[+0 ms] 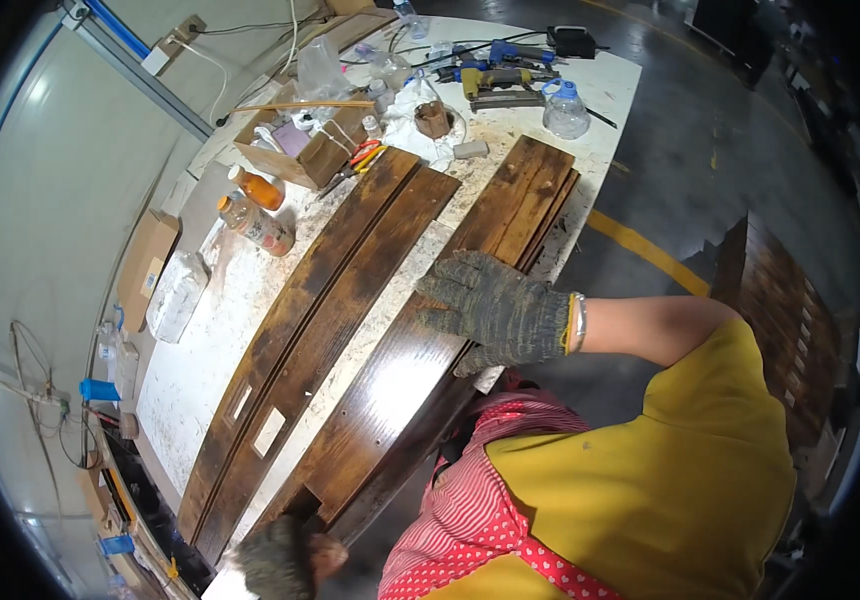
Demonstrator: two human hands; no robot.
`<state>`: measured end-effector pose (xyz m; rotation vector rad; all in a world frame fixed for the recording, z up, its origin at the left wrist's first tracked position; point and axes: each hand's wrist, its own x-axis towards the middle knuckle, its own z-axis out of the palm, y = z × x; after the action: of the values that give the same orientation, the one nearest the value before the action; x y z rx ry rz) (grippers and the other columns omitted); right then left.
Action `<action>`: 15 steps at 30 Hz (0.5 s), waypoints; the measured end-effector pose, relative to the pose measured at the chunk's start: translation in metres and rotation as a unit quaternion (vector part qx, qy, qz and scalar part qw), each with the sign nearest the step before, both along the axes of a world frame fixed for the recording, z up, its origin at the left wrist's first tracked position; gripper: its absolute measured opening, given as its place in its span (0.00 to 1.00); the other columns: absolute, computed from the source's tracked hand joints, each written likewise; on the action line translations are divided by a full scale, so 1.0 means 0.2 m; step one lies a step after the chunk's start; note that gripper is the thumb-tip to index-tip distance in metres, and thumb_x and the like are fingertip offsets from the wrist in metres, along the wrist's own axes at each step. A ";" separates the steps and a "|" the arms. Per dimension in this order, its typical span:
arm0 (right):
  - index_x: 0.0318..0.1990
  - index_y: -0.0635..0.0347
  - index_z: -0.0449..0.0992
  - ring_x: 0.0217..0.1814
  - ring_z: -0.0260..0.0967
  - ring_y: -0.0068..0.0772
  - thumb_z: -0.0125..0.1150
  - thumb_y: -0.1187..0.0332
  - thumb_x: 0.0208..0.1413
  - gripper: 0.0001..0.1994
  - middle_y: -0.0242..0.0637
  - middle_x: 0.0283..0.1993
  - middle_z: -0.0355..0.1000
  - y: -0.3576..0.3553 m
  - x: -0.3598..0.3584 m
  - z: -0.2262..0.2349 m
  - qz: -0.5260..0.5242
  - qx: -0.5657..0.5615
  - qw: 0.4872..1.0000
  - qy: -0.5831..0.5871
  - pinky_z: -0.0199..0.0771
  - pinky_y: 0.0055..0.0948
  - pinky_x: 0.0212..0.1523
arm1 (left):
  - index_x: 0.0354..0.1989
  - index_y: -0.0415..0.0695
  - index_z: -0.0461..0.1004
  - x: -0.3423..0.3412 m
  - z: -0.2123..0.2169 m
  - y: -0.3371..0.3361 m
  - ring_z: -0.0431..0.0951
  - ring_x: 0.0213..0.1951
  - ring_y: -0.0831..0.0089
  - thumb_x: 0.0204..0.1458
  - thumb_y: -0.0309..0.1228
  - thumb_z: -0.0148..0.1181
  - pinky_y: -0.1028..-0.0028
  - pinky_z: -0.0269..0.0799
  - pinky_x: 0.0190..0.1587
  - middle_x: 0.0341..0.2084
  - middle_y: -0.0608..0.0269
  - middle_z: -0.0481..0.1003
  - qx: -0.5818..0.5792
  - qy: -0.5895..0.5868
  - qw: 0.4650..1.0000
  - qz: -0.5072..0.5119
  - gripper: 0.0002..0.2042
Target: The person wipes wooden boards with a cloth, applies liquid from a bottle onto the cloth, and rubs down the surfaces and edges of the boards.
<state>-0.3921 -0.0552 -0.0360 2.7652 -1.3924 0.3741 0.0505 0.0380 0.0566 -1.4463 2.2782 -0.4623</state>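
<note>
A long dark-stained wooden board (390, 385), glossy in its middle, lies on the near side of the table. My right hand (495, 310), in a grey knitted glove, rests flat on this board with its fingers spread. Down at the board's near left end is my left hand (278, 562), gloved as well. Its fingers are too dark and blurred to make out. Close by it a small dark block-like piece (295, 503) shows at the board's end. Two slightly curved wooden boards (325, 295) lie side by side farther left, with rectangular cutouts toward their near ends.
Orange-capped bottles (255, 222) stand left of the boards. Beyond them are a cardboard box (305, 155) of supplies, orange-handled scissors (365, 155), a brown cup (432, 120), a yellow nail gun (500, 85) and a clear jug (565, 115). Stacked wooden panels (780, 320) stand at right.
</note>
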 end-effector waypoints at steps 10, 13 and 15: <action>0.70 0.57 0.54 0.72 0.49 0.52 0.60 0.34 0.45 0.50 0.48 0.71 0.53 -0.13 0.02 0.13 0.002 0.047 0.995 0.089 0.44 0.49 0.71 | 0.68 0.47 0.55 0.10 -0.06 0.01 0.78 0.43 0.46 0.39 0.42 0.74 0.56 0.76 0.42 0.59 0.44 0.66 0.074 0.187 0.978 0.062 0.46; 0.69 0.58 0.55 0.70 0.54 0.48 0.65 0.33 0.38 0.54 0.47 0.68 0.58 -0.19 0.02 0.17 0.049 0.094 0.988 0.116 0.47 0.49 0.68 | 0.69 0.48 0.50 0.02 -0.07 -0.03 0.77 0.46 0.47 0.35 0.42 0.76 0.55 0.75 0.44 0.59 0.45 0.65 0.144 0.098 0.967 0.184 0.51; 0.69 0.58 0.55 0.70 0.53 0.51 0.67 0.34 0.36 0.55 0.51 0.67 0.58 -0.18 0.01 0.14 0.049 0.108 0.988 0.096 0.43 0.52 0.70 | 0.69 0.48 0.51 0.00 -0.08 -0.05 0.77 0.46 0.47 0.35 0.42 0.76 0.55 0.75 0.44 0.59 0.45 0.65 0.138 0.107 0.967 0.184 0.51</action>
<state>-0.3901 -0.0914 -0.0078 2.9512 -1.3259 -0.0458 0.0515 0.0277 0.0407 -1.7835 2.0512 0.1237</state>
